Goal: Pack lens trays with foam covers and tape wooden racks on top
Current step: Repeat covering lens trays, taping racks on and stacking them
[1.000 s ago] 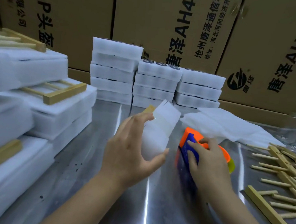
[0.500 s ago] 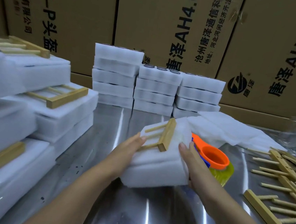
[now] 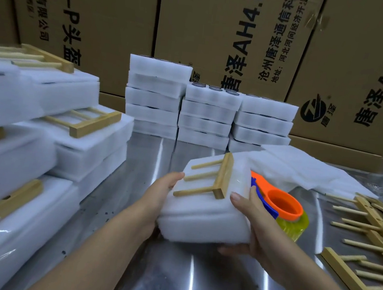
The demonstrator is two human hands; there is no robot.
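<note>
I have both hands on the white, block-shaped foam pack point(image 3: 201, 219), which sits between them with its top face tilted toward me. My left hand point(image 3: 159, 198) grips its left side, thumb over the top edge. My right hand point(image 3: 250, 224) clasps the right side, thumb on top and fingers curled under the near corner, so the pack looks raised off the shiny steel table point(image 3: 171, 279) at least there.

The pale, comb-shaped wooden rack point(image 3: 215, 178) lies flat on the pack's top, its bar toward my right thumb and its three pegs pointing toward my left hand. A gloss beside the bar may be tape, though I cannot be sure.

The orange-and-blue tape dispenser point(image 3: 283, 206) with its yellowish roll lies just beyond my right hand, unheld.

I judge the rack-taping step on this pack to be at or near its end. If the tape holds, the next move is to carry the pack out past my left hand to the finished packs point(image 3: 106, 140) piled there, keeping it level and squeezing lightly, since the foam is soft. If it doesn't hold, I set the pack down and free my right hand for the dispenser.
</note>
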